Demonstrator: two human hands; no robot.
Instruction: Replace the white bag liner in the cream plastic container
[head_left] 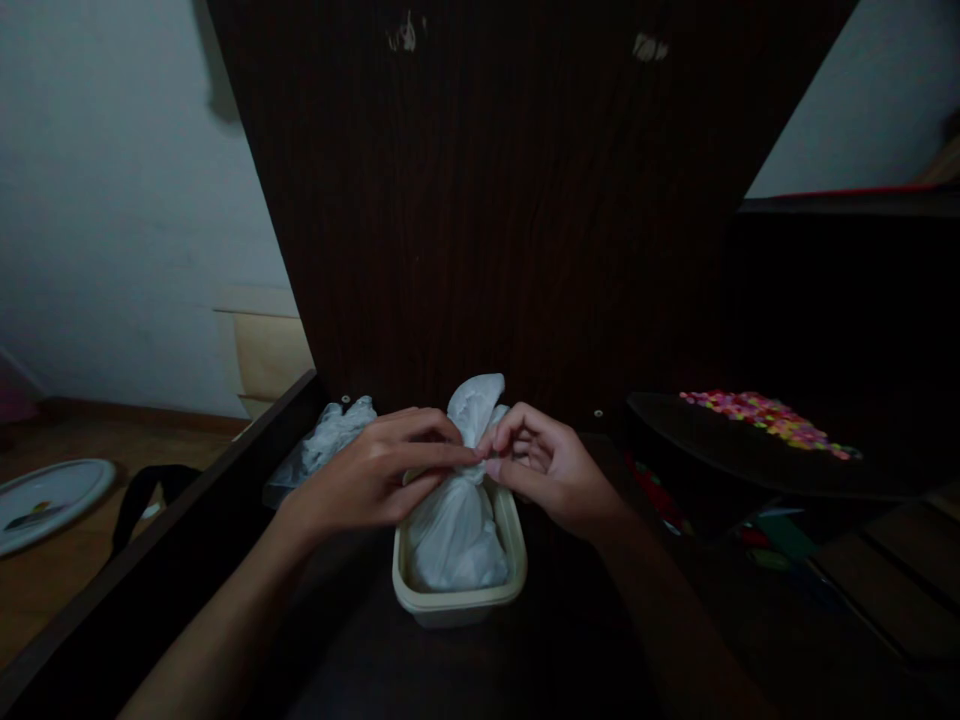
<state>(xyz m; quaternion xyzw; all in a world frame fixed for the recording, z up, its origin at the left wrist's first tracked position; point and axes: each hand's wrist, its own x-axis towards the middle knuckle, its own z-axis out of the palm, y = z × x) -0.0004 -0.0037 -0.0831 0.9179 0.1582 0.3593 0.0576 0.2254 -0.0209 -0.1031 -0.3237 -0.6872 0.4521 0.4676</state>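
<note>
A white plastic bag (459,540) with something bulky inside sits in a cream rectangular tub (457,602). Its neck is gathered and twisted, and the loose top flares upward above my fingers. My left hand (397,462) comes from the left, its fingertips pinching the bag's neck. From the other side my right hand (544,465) pinches the same spot with thumb and forefinger, the other fingers curled. The fingertips of both hands meet at the neck. The contents of the bag cannot be made out.
A crumpled pale plastic bag (336,435) lies left of the tub, near the dark wooden side rail (187,525). A tall dark panel (510,220) rises behind. On the right, a dark shelf (697,445) bears a string of colourful small pieces (772,420). A white round lid-like object (56,495) lies on the floor.
</note>
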